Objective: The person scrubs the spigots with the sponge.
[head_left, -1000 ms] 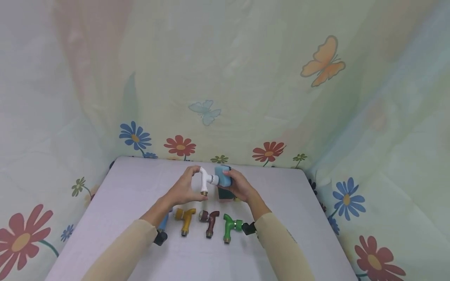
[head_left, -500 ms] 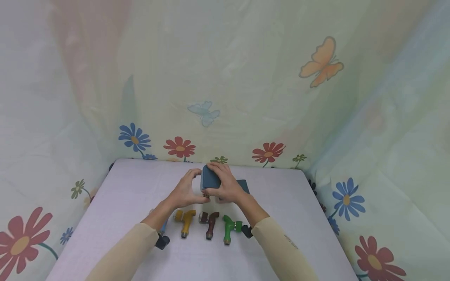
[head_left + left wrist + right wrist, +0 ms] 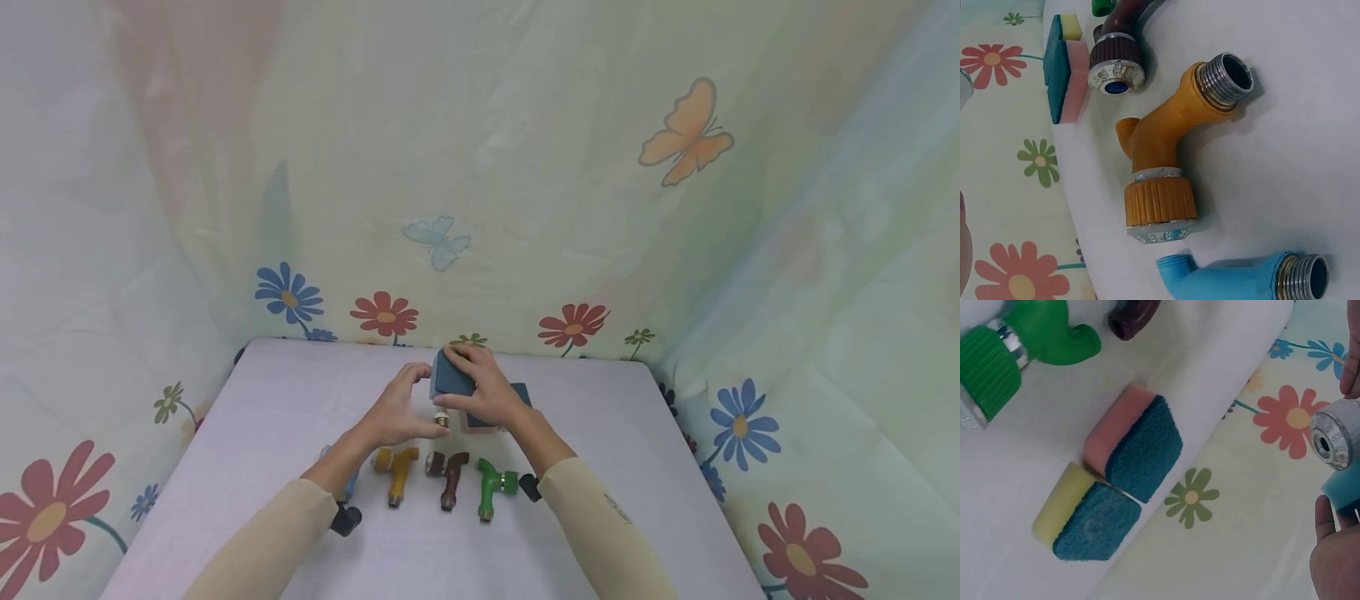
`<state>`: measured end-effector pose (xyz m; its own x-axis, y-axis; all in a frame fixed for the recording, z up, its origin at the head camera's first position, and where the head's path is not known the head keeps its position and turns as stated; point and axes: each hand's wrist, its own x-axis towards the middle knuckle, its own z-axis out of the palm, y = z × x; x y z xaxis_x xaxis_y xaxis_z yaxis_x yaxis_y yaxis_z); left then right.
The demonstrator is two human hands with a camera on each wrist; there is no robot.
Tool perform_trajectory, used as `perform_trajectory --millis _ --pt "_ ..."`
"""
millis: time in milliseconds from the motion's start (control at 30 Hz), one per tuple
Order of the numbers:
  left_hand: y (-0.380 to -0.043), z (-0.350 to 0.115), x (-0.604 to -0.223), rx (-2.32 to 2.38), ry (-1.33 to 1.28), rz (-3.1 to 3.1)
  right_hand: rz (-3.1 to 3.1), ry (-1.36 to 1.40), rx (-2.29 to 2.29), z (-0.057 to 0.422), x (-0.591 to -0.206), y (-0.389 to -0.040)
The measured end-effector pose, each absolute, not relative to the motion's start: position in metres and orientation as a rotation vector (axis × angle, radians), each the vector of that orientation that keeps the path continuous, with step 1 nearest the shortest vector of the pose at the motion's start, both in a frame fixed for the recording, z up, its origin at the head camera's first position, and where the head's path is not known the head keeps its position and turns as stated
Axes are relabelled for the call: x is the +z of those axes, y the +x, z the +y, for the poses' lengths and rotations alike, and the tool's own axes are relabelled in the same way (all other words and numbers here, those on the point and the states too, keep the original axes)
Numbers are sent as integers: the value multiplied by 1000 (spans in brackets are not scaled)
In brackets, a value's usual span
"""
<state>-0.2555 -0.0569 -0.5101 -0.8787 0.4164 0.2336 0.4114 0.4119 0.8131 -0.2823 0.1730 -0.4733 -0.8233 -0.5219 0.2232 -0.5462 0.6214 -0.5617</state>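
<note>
Over the back of the table, my left hand (image 3: 397, 408) pinches a white tap between its thumb and fingers. Most of the tap is hidden in the head view; its threaded brass end (image 3: 442, 420) shows low down. My right hand (image 3: 486, 387) grips a blue sponge (image 3: 452, 380), its dark scouring side turned to the head camera, and holds it over the tap. At the edge of the right wrist view are the tap's ribbed knob (image 3: 1337, 436) and the sponge's light blue foam (image 3: 1342, 485).
In front lie a yellow tap (image 3: 396, 477), a dark red tap (image 3: 450, 479) and a green tap (image 3: 487, 490). A light blue tap (image 3: 1222, 278) lies partly behind the left forearm. A pink sponge (image 3: 1141, 444) and a yellow sponge (image 3: 1088, 515) stand near the back edge.
My right hand has brought the blue sponge left from the tap's knob end over its body, turning the dark side up. Since half a second ago, more of the brass end shows.
</note>
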Motion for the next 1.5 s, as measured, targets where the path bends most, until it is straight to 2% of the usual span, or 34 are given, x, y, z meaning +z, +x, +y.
perform_trajectory --millis 367,667,1133,1500 --pt "-256 -61 -514 1582 657 2616 -2836 1009 1061 181 -473 -273" --pt "-259 -68 -515 1665 585 2594 -2873 980 1169 184 -469 -269" --pt "-253 -62 -514 1644 605 2572 -2868 812 1153 167 -469 -281" --pt "-248 -58 -507 1616 674 2582 -2910 602 1179 179 -472 -293"
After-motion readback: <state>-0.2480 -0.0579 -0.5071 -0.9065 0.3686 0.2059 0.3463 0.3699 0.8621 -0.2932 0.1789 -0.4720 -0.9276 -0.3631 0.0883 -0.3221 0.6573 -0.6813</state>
